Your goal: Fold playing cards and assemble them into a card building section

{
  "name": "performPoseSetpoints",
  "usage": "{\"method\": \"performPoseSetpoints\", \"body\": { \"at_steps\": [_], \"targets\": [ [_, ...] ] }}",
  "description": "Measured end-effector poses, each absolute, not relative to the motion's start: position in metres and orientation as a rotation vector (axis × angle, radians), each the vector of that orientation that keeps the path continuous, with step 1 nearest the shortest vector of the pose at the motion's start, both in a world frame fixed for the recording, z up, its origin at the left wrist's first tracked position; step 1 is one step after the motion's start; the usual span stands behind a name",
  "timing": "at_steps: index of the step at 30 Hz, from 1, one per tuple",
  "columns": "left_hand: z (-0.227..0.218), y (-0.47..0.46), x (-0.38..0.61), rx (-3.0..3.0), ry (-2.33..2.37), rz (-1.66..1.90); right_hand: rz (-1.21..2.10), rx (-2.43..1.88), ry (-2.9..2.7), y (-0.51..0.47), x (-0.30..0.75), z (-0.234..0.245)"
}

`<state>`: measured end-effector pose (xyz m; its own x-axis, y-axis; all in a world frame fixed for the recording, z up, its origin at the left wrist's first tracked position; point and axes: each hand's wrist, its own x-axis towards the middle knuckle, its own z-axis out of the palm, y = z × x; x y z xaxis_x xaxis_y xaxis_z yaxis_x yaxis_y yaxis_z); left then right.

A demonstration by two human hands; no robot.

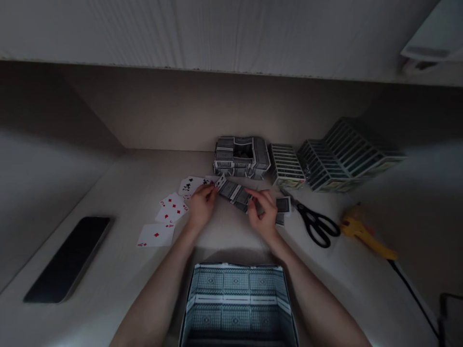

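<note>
Between my hands is a strip of joined playing cards [234, 192], patterned backs up, tilted down toward the right. My left hand [203, 203] pinches its left end, where a folded card edge shows black pips. At the strip's right end, my right hand [263, 212] grips it with thumb and forefinger. Loose face-up cards lie left of my left hand, among them an ace of diamonds [156, 235] and a red diamond card [172, 208]. Face-down cards [283, 205] lie beside my right hand. Nearest me stands an open box made of cards [236, 300], between my forearms.
Along the back wall stand a card-built piece with an opening [223, 159], a small slatted card piece [287, 165] and a larger stepped one [347, 154]. Black scissors [314, 222] and a yellow glue gun [365, 236] with a cord lie right; a phone [70, 260] lies left. A shelf [217, 38] overhangs.
</note>
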<state>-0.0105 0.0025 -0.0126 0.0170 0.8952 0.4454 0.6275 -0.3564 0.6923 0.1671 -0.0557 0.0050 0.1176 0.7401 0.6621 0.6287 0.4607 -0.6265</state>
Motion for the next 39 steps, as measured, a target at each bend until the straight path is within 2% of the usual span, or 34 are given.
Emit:
{"method": "performPoseSetpoints", "body": {
  "at_steps": [5,10,19,27,32,39],
  "targets": [
    [-0.011,0.001,-0.011,1.815,1.551,1.358,0.078,-1.293,-1.589,-0.053,0.168,0.003],
    [-0.009,0.000,-0.009,1.702,1.507,1.426,-0.030,-1.472,-1.294,-0.048,0.172,-0.004],
    [-0.006,-0.003,-0.011,1.903,1.513,1.118,0.303,-1.634,-1.214,-0.040,0.173,-0.013],
    [0.004,-0.007,-0.017,1.975,1.266,0.808,0.325,-1.483,-1.089,-0.031,0.185,-0.015],
    [0.003,-0.006,-0.018,1.989,1.219,0.774,0.409,-1.475,-1.058,-0.031,0.184,-0.015],
    [0.001,-0.004,-0.020,2.046,1.197,0.744,0.274,-1.570,-1.307,-0.032,0.184,-0.020]
  ]
}}
